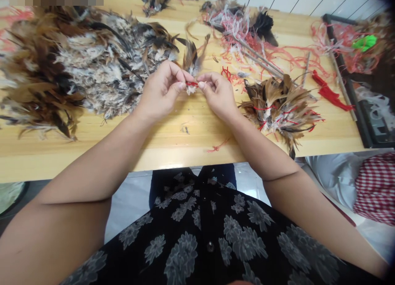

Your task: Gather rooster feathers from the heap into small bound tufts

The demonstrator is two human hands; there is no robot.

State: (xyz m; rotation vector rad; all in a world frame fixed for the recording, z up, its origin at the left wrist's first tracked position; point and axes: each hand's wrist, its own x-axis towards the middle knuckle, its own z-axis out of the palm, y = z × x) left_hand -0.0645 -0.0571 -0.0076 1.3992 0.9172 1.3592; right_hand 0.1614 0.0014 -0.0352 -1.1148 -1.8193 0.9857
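Over the middle of the wooden table, a small feather bundle (191, 56) points its dark and brown tips away from me. A red string (191, 84) crosses its pale quill end. My left hand (162, 89) pinches the string and the base of the bundle between thumb and fingers. On the other side, my right hand (219, 93) is closed in a pinch on the string. Whether the string is knotted is hidden by the fingers. Right of my right hand lies a pile of tied feather bundles (277, 106) with red strings around their pale ends.
A large heap of loose feathers (105, 67) covers the table's left side. At the back lie tangled pink and white strips (228, 24) and thin sticks (262, 61). Cut red strings (331, 91) lie near a black-framed tray (345, 79) on the right.
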